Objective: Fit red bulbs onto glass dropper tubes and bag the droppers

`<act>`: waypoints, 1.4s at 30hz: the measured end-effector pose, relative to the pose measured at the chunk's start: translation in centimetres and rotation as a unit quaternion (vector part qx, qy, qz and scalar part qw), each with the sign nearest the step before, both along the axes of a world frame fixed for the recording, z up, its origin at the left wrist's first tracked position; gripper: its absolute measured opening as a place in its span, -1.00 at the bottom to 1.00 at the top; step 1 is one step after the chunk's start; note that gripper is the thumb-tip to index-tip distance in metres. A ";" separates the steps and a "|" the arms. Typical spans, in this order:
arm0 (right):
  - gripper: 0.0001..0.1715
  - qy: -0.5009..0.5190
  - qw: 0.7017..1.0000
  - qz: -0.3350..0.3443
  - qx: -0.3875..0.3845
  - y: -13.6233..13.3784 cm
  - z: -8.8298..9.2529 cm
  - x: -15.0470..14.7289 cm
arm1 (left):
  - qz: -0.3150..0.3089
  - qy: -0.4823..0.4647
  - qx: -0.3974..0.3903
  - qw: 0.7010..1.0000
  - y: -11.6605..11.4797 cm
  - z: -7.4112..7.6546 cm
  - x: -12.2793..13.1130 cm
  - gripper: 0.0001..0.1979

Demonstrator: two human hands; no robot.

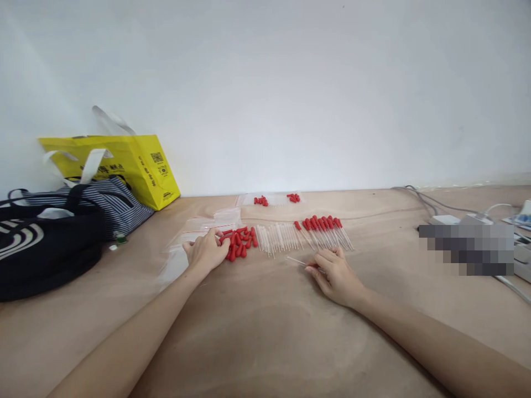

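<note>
My left hand (205, 250) reaches into a pile of red rubber dropper bulbs (237, 249), thumb and fingers apart around the pile's left edge. Some bulbs are hidden behind its fingertips. My right hand (332, 273) is closed in a pinch on a thin glass dropper tube (296, 261), whose bare end points left. Between the hands lies a row of clear glass tubes (280, 237) without bulbs. Just beyond my right hand, several droppers with red bulbs (323, 224) lie side by side, tilted, bulbs at the far end.
Clear plastic bags (176, 265) lie left of the bulbs. More red bulbs (261, 201) rest on clear plastic near the wall. A yellow bag (160, 182), a striped bag (128, 213) and a black bag (53, 249) stand left. Cables and white adapters (446, 220) lie right.
</note>
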State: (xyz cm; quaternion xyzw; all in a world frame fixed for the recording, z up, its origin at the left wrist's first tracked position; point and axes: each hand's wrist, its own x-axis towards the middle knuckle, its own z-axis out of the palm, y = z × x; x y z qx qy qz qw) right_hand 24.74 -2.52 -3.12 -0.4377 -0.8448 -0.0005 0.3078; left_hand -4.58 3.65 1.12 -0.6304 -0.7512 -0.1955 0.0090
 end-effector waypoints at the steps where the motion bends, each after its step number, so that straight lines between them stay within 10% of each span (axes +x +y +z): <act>1: -0.80 -0.002 1.000 -0.001 0.002 0.0 0.0 0.0 | 0.001 0.003 -0.004 1.000 0.0 0.1 0.0 -0.81; 10: -0.82 -0.005 1.000 -0.010 -0.004 0.1 0.2 -0.1 | -0.007 0.054 -0.054 0.997 0.1 1.0 -0.3 -0.75; 15: -0.84 -0.007 1.000 -0.018 0.008 0.1 0.1 -0.1 | -0.026 0.181 0.082 0.980 -0.5 1.8 0.1 -0.76; 19: -0.82 0.013 1.000 -0.016 -0.003 0.6 -0.4 0.0 | -0.159 0.166 0.182 0.956 -2.4 1.4 2.9 -0.79; 26: -0.76 0.066 0.998 -0.017 -0.019 1.0 -0.6 0.1 | -0.414 0.060 0.086 0.904 -5.7 -2.1 6.5 -0.78; 42: -0.69 0.022 0.998 0.047 -0.048 0.5 -0.6 -1.0 | -0.351 -0.032 0.073 0.933 -5.2 -2.9 7.1 -0.87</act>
